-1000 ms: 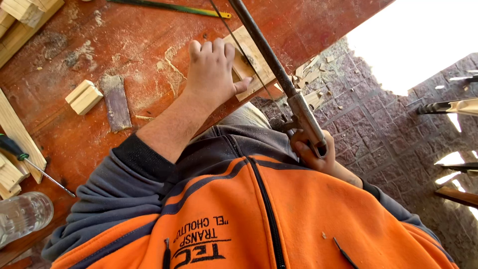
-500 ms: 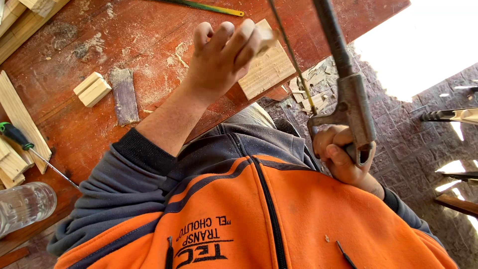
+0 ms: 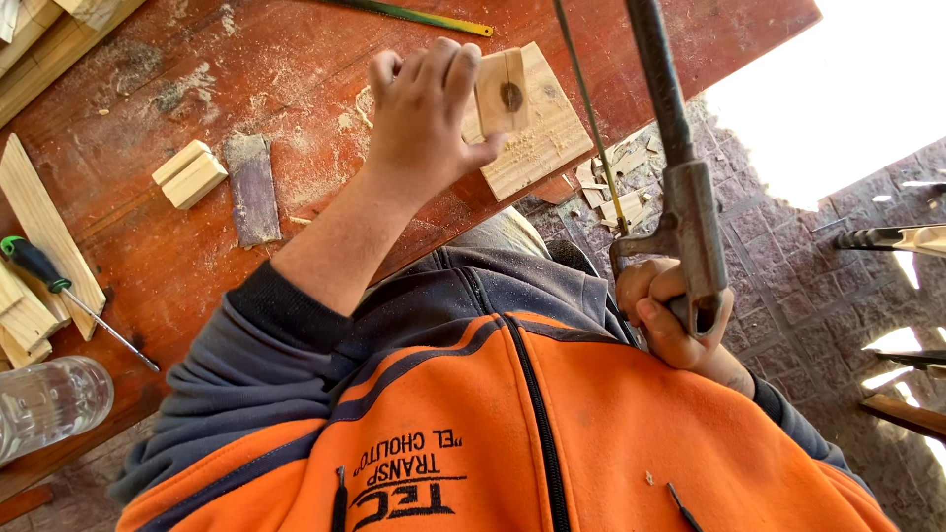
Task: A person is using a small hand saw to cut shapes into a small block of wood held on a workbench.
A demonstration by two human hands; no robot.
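My left hand is closed on a small pale wooden block with a dark knot, held just above a flat wooden board at the edge of the red worktable. My right hand grips the handle of a metal hacksaw beside my chest, off the table's edge. The saw's frame points up and away. Its thin blade runs to the right of the board without touching the wood.
Sawdust covers the table. Two pale wood blocks and a dark flat piece lie left of my arm. A green-handled screwdriver, wooden slats and a clear bottle are at far left. Offcuts litter the paved ground.
My left hand went from lying flat on the board to holding the small block. The hacksaw came off the wood and swung to the right, more upright.
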